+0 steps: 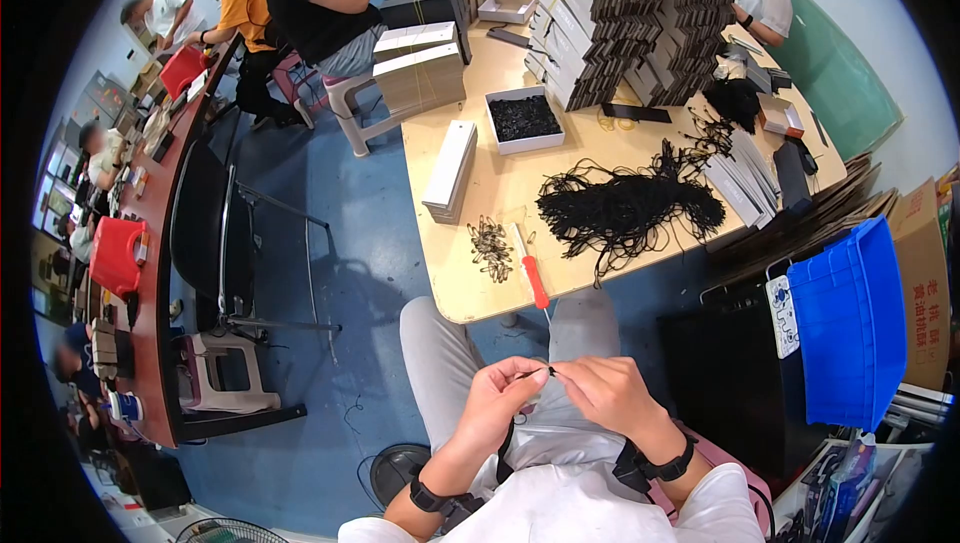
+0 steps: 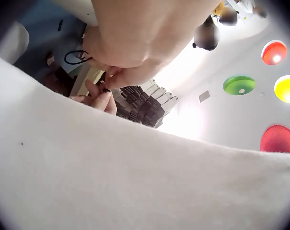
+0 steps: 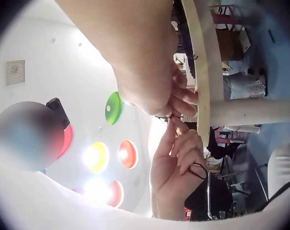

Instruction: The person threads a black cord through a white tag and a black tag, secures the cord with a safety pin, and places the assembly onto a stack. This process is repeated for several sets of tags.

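Note:
Over the lap, the left hand (image 1: 492, 405) and right hand (image 1: 612, 399) meet fingertip to fingertip, pinching a small piece of black cord (image 1: 550, 371). In the left wrist view the left hand (image 2: 140, 43) reaches down to the cord piece (image 2: 105, 90), with a dark loop (image 2: 78, 57) hanging beside it. The right wrist view has the right hand (image 3: 147, 76) above and the left hand (image 3: 176, 165) below, a black loop (image 3: 198, 170) at its fingers. Fingers hide most of the cord. On the table lies a tangle of black cords (image 1: 625, 205).
Near the table edge are a red-handled tool (image 1: 535, 281) and a pile of small metal-coloured pieces (image 1: 490, 249). Behind stand a white box of black pieces (image 1: 525, 123), a white block (image 1: 450, 171) and tall stacks of grey cards (image 1: 590, 23). A blue crate (image 1: 850, 328) is at right.

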`<state>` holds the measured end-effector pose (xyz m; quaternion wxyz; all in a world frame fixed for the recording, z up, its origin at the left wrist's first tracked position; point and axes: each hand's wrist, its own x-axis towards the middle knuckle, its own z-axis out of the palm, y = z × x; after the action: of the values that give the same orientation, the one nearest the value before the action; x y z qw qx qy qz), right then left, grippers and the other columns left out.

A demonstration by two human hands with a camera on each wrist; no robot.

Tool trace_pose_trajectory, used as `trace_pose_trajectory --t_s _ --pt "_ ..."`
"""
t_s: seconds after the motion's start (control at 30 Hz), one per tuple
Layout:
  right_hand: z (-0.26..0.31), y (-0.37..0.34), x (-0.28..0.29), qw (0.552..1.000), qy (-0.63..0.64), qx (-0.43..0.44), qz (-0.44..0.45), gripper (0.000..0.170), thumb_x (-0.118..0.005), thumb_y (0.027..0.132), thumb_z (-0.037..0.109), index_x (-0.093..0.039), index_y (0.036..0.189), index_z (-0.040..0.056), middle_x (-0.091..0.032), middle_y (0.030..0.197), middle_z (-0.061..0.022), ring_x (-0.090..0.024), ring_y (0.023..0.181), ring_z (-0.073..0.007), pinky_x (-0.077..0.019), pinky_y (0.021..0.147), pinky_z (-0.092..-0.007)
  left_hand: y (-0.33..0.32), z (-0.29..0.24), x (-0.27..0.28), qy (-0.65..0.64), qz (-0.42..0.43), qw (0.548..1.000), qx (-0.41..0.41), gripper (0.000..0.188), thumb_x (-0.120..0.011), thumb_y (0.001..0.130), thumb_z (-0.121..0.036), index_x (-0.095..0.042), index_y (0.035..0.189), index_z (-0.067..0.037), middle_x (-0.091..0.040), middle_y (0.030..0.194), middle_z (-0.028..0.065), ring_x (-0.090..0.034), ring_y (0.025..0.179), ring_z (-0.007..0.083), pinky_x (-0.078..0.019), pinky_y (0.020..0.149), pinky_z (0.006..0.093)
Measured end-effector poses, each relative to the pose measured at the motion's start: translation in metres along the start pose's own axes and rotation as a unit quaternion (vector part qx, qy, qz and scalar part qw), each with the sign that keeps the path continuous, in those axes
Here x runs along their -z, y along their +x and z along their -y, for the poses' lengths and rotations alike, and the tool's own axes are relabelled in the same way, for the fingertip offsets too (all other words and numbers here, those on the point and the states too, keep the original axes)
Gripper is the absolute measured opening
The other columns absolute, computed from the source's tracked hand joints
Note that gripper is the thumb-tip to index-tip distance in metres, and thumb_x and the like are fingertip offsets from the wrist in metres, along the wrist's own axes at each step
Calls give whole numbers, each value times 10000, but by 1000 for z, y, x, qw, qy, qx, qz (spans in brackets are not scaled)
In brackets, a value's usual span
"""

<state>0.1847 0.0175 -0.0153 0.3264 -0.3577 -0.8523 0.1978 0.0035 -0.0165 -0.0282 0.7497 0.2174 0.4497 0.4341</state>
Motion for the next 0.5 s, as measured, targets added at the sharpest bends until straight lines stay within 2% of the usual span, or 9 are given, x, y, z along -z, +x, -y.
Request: trace_pose_trajectory --t_s 0.03,0.27,0.33,0.37,0.43,0.5 --pt "0 1 1 1000 0 0 0 135 -663 797 21 -626 927 15 -655 752 -87 -660 650 -232 -516 547 -328 0 0 -1 5 -13 1000 -11 119 -659 896 -112 -647 978 -26 -551 704 -87 -354 529 -24 -242 466 161" --pt "-4 2 6 999 2 11 44 142 -655 784 28 -623 922 14 -656 762 -80 -659 651 -224 -513 549 -319 0 3 0 32 -18 999 -25 118 -674 884 -110 -657 963 -25 -568 718 -87 -387 564 -28 -267 494 155" --pt "-4 2 7 999 7 12 47 143 -656 783 30 -623 921 14 -655 761 -80 -658 650 -224 -512 549 -319 0 2 1 28 -10 999 -21 128 -672 885 -99 -656 979 -13 -600 749 -63 -445 595 -19 -331 522 147" --pt "-5 2 7 999 4 15 46 146 -654 781 29 -623 922 13 -654 760 -80 -658 650 -222 -512 548 -317 1 5 2 28 -11 999 -21 128 -672 885 -99 -656 979 -13 -600 749 -63 -445 595 -19 -331 522 147" --pt "-5 2 7 999 1 18 44 148 -653 780 28 -623 924 12 -654 760 -80 -659 649 -219 -511 548 -315 4 11 5 37 -16 999 -32 130 -669 885 -80 -656 986 1 -629 789 -34 -513 652 -2 -406 582 150" --pt "-5 2 7 999 -18 29 37 130 -654 776 31 -620 901 16 -639 731 -73 -650 629 -213 -507 540 -315 4 11 5 51 -18 998 -30 128 -666 884 -68 -655 987 8 -638 807 -21 -534 677 8 -428 609 155"
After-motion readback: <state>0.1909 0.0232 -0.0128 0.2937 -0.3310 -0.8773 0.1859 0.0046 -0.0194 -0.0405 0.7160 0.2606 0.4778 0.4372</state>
